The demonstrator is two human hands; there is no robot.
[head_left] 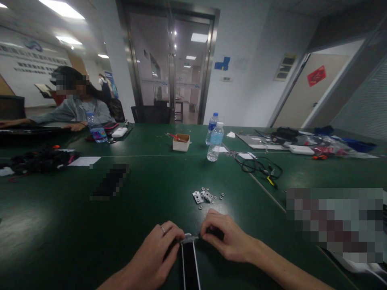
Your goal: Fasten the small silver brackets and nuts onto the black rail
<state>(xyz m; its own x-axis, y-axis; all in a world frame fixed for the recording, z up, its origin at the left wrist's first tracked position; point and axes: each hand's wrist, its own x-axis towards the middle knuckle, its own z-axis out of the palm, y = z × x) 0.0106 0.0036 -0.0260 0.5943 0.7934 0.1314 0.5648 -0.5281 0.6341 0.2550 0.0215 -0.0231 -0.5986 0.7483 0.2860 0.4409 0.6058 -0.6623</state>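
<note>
A long black bar with silver edges (190, 264) lies on the green table (90, 225), running from the bottom edge up toward my hands. My left hand (159, 251) is curled at the bar's far end, its fingers closed against a small silver fitting (188, 238) there. My right hand (225, 239) pinches the same end from the right, fingers closed on a small dark part that I cannot make out. Just beyond my hands lie small metal brackets (202, 197) with several loose nuts and screws (218, 197) around them.
Two water bottles (215, 141) and a small cardboard box (181, 142) stand at mid-table. Black cables (260, 166) and tools lie to the right, a black heap (39, 159) to the left. Another person (72, 106) sits at the far left with a bottle (96, 128).
</note>
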